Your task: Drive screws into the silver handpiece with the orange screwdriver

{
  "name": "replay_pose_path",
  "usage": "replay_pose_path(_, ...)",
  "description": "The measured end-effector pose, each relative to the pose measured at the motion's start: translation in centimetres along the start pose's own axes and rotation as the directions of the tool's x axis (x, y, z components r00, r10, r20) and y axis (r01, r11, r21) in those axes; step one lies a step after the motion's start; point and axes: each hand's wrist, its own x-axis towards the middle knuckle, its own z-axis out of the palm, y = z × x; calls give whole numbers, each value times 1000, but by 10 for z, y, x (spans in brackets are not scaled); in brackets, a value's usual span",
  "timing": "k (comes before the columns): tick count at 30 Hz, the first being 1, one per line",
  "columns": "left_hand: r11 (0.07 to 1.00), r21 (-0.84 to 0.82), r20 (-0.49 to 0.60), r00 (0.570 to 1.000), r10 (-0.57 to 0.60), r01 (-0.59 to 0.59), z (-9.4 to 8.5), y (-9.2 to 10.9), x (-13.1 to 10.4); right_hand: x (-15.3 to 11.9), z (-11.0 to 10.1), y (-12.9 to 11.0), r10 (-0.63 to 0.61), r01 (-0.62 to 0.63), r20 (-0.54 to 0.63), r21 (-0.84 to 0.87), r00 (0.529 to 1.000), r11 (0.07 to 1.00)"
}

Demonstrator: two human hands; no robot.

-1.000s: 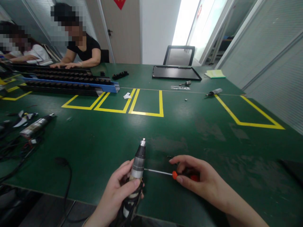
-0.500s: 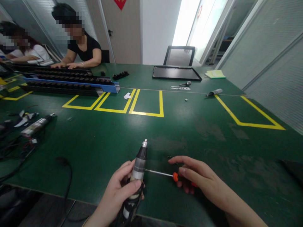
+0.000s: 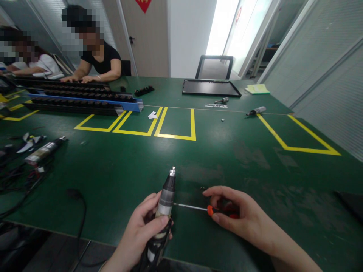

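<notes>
My left hand [image 3: 144, 223] is wrapped around an electric screwdriver [image 3: 167, 200], a silver and black cylinder tilted with its metal nose [image 3: 172, 171] pointing up and away. In my right hand [image 3: 241, 211] is a screwdriver [image 3: 210, 210] with an orange and black handle, held with the thumb below it and the fingers curled above. Its thin shaft [image 3: 190, 206] points left, and the tip meets the side of the electric screwdriver's body. By my right index fingertip lie small dark pieces [image 3: 202, 188], too small to name.
Another electric screwdriver [image 3: 47, 149] lies among cables at left. Long black and blue rails [image 3: 113, 102] stand at the back left, near two seated people. Farther off are a black framed panel [image 3: 211, 87], a grey-handled tool [image 3: 256, 110] and yellow notepads [image 3: 257, 89]. Yellow tape [image 3: 176, 136] marks the green table.
My right hand's fingers have shifted on the screwdriver handle, with the thumb lower and the index finger more bent. My left hand and the electric screwdriver stay nearly still.
</notes>
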Motion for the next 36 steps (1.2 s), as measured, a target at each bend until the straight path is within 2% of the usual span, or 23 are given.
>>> replay_pose_path(4,1000,1,-40,999,-15,15,2,2,-1,2,1,0,8,-10,41,32,999,999)
replay_pose_path(7,1000,-1,-19,1000,-12,12,2,2,0,1,0,0,101,-117,125,122,987,986)
replay_pose_path(11,1000,3,21,1000,3,-3,0,2,0,-1,1,2,170,-194,144,176,975,965)
replay_pose_path(14,1000,-2,-3,1000,3,-3,1,2,-1,0,1,2,147,-168,131,169,981,971)
replay_pose_path(20,1000,20,7,1000,12,-13,0,-1,1,1,0,2,5,-5,4,86,1000,996)
replay_pose_path(26,1000,6,-48,999,-3,3,0,-1,-1,1,1,0,48,-48,32,-5,998,999)
replay_pose_path(29,1000,3,-39,999,3,-3,0,-2,-1,0,1,0,77,-85,97,73,992,994)
replay_pose_path(32,1000,-1,-27,1000,7,-7,-1,-3,-1,-1,0,1,163,-186,128,196,978,963)
replay_pose_path(34,1000,2,-34,999,10,-10,0,-2,-1,-1,0,1,188,-210,128,189,974,959)
replay_pose_path(36,1000,1,-40,999,11,-11,1,0,-1,-1,-1,0,164,-180,116,150,980,972)
